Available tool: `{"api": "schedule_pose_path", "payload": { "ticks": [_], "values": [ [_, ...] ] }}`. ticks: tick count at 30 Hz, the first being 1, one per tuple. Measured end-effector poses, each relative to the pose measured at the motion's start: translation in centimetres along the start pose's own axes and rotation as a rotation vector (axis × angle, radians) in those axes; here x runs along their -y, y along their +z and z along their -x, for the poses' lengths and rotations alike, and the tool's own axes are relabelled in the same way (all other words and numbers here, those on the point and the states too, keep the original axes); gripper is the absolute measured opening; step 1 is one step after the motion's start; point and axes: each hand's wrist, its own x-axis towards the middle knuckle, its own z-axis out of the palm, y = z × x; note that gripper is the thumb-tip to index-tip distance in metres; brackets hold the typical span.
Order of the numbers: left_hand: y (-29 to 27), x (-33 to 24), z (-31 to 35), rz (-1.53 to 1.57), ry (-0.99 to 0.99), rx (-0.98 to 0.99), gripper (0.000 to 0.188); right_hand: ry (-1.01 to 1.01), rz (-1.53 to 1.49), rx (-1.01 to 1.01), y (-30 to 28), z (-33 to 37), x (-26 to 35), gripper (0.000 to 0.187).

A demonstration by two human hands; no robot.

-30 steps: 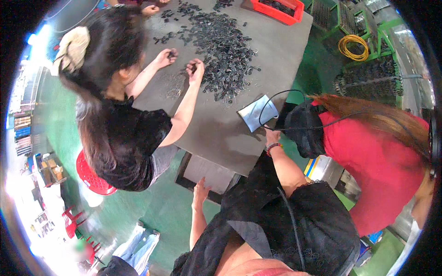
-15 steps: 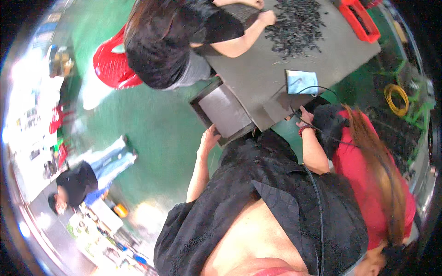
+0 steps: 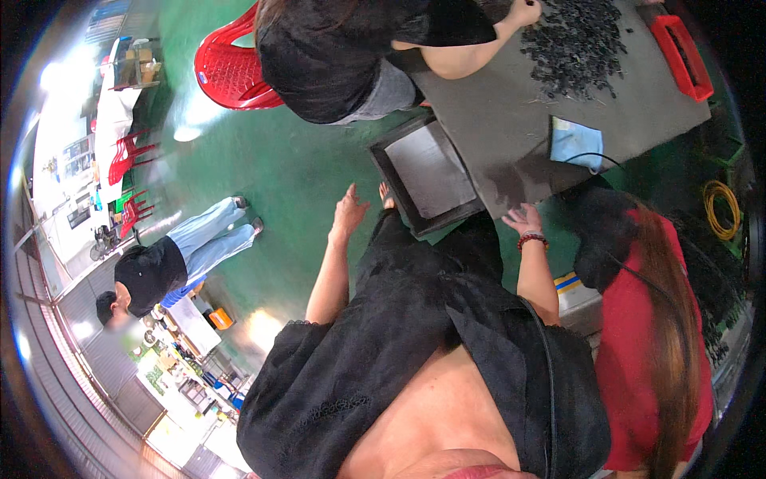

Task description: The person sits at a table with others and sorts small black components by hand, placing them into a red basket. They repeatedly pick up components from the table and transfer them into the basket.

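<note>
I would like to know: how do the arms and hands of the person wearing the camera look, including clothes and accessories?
Both the left hand and right hand are ungloved. Black sleeves leave the forearms uncovered; the left one has a scalloped edge. A reddish beaded bracelet circles the right wrist; none shows on the left.

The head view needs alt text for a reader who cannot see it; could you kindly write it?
A person's left hand and right hand, both open, are on either side of a black-rimmed tray beside a grey table. On the table lie small black pieces, a flat light-blue item and a red bin; co-workers are nearby.
</note>
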Motion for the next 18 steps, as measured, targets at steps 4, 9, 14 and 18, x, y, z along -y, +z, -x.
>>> {"api": "schedule_pose_path", "payload": {
  "ticks": [4, 9, 14, 18],
  "values": [
    [-7.6, -2.0, -6.3, 0.147, 0.145, 0.262, 0.065, -0.289, 0.253, 0.117, -2.6, -0.1, -1.5, 0.052],
    [-12.1, -0.8, -14.0, -0.203, 0.676, 0.425, 0.053, -0.398, -0.111, -0.051, 2.1, 4.6, -7.7, 0.041],
    [-11.0, 4.8, -15.3, -0.065, 0.878, 0.38, 0.038, -0.203, 0.035, -0.114, 6.0, 6.6, -15.9, 0.056],
    [-14.7, 5.1, -13.3, -0.435, 0.495, 0.444, 0.037, -0.315, 0.129, -0.087, 8.1, 9.4, -17.8, 0.055]
  ]
}}
